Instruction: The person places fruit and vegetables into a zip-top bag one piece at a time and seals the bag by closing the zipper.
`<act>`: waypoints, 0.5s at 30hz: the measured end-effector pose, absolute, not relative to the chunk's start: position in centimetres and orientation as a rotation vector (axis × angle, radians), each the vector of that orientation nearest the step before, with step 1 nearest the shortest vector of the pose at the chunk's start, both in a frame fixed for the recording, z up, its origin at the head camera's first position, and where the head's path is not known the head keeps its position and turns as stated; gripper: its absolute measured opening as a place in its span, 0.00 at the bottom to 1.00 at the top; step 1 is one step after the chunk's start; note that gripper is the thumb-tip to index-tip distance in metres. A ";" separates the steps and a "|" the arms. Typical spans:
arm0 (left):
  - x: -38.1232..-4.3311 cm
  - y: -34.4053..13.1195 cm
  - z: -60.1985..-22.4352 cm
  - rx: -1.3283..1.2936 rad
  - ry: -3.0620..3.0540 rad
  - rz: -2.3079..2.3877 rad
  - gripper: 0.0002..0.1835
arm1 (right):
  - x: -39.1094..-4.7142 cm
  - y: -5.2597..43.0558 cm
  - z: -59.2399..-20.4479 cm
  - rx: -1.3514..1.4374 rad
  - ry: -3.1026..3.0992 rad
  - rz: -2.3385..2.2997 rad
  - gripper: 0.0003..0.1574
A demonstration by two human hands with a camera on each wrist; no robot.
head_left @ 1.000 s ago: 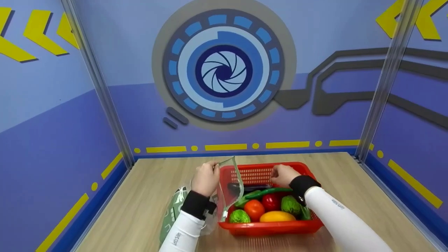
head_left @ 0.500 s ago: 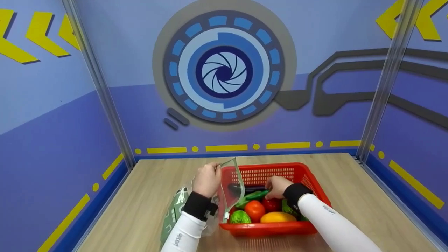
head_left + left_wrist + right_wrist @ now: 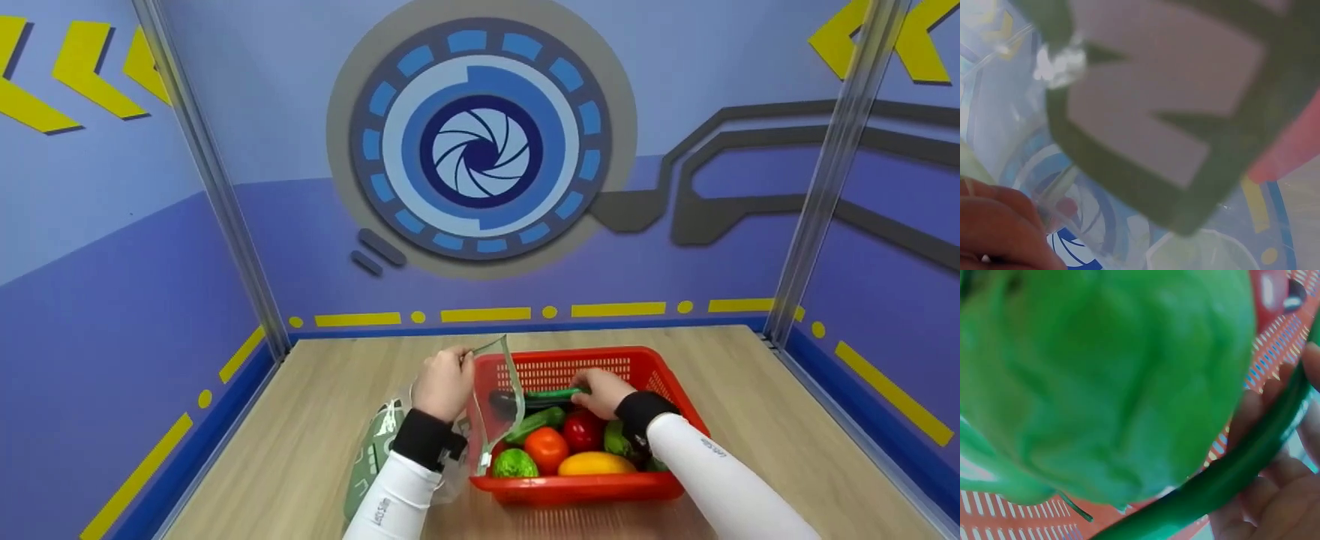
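My left hand (image 3: 444, 384) pinches the upper edge of a clear plastic bag with a green border (image 3: 515, 386), whose mouth stands beside and over the basket's left end. In the left wrist view the bag's green print (image 3: 1185, 208) fills much of the picture, with the left fingers (image 3: 999, 225) at the lower left. Inside the red basket (image 3: 581, 491), my right hand (image 3: 601, 393) grips a long green chili pepper (image 3: 553, 393), above a dark eggplant (image 3: 551, 406). The right wrist view shows the fingers around this pepper (image 3: 1230, 478).
The basket also holds a cucumber (image 3: 536, 426), a tomato (image 3: 546, 450), a red round fruit (image 3: 583, 431), a yellow mango-like fruit (image 3: 596, 464) and a green leafy ball (image 3: 514, 463). Green printed bag material (image 3: 369, 465) lies left of the basket. Walls enclose the wooden table (image 3: 300, 420).
My right hand has shifted left, and the chili pepper has moved from across the middle vegetables to the back, over the eggplant. The left hand and bag have stayed nearly still.
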State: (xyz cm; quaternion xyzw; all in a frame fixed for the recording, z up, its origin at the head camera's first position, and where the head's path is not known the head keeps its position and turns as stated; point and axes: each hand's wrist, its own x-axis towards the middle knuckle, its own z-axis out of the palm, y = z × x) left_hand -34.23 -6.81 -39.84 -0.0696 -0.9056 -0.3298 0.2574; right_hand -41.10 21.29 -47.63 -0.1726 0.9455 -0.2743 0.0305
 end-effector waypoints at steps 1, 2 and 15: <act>-34.2 -6.8 -39.8 -0.188 -2.455 -0.896 0.11 | -41.2 21.4 -47.5 -0.537 2.925 -0.876 0.13; -34.2 -6.8 -39.9 -0.187 -2.454 -0.898 0.11 | -41.4 21.5 -47.4 -0.540 2.938 -0.909 0.14; -34.2 -6.6 -39.9 -0.191 -2.451 -0.880 0.11 | -42.2 24.8 -45.9 -0.511 3.027 -1.461 0.19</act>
